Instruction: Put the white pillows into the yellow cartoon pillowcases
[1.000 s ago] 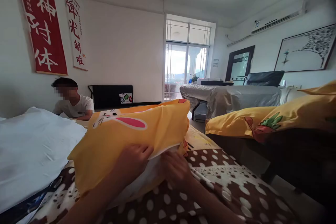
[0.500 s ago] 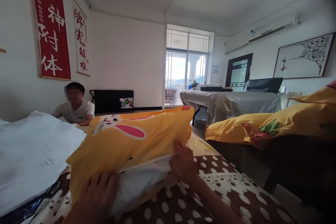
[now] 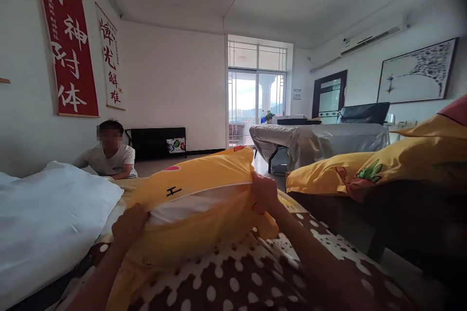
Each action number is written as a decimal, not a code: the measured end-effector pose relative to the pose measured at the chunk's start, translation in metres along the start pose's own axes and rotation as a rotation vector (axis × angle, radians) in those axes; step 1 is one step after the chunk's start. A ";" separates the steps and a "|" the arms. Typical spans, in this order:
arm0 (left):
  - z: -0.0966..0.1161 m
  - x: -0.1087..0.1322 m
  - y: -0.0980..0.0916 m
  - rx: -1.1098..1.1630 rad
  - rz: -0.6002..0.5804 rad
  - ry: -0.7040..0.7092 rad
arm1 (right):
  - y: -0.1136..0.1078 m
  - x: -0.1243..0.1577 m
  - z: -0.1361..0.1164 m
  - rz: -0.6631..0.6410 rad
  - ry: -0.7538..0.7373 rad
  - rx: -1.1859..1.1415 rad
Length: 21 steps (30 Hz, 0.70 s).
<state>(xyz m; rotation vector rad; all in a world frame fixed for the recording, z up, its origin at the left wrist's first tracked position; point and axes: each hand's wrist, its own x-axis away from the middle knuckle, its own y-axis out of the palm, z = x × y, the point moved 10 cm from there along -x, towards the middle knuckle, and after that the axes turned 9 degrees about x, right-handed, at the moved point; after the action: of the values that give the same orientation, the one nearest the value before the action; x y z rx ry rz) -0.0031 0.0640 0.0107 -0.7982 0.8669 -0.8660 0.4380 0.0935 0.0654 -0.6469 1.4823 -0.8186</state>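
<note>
A yellow pillowcase (image 3: 207, 170) with printed patches lies in front of me, its long opening turned towards me. Inside the opening shows a white pillow (image 3: 189, 206), mostly hidden by the cloth. My left hand (image 3: 130, 223) is closed on the left end of the opening's edge. At the right end, my right hand (image 3: 264, 192) grips the pillowcase edge with bent fingers. The lower layer of the case hangs below the opening, over a brown and white spotted blanket (image 3: 219, 277).
A white pillow or quilt (image 3: 54, 218) is heaped at the left. Behind it sits a person (image 3: 116, 160) in a white shirt. More yellow bedding (image 3: 328, 172) lies on dark furniture at the right. A plastic-covered table (image 3: 321, 141) stands further back.
Both hands have lifted and moved away from me with the pillowcase edge. The case has tipped back, so the rabbit print is out of sight and the lower layer shows.
</note>
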 end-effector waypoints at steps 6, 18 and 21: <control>0.029 -0.027 -0.022 0.141 0.139 0.004 | 0.025 0.049 0.021 -0.085 0.056 -0.092; 0.052 0.003 -0.098 -0.034 0.415 0.259 | -0.005 0.004 0.017 0.079 -0.122 -0.110; 0.031 0.035 -0.012 -0.159 0.037 0.407 | 0.042 0.056 -0.014 -0.061 -0.325 -0.165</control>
<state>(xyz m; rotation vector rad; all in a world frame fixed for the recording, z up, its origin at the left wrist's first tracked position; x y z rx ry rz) 0.0336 0.0358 0.0236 -0.7514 1.3179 -0.9514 0.4228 0.0756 -0.0020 -0.9076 1.2449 -0.6064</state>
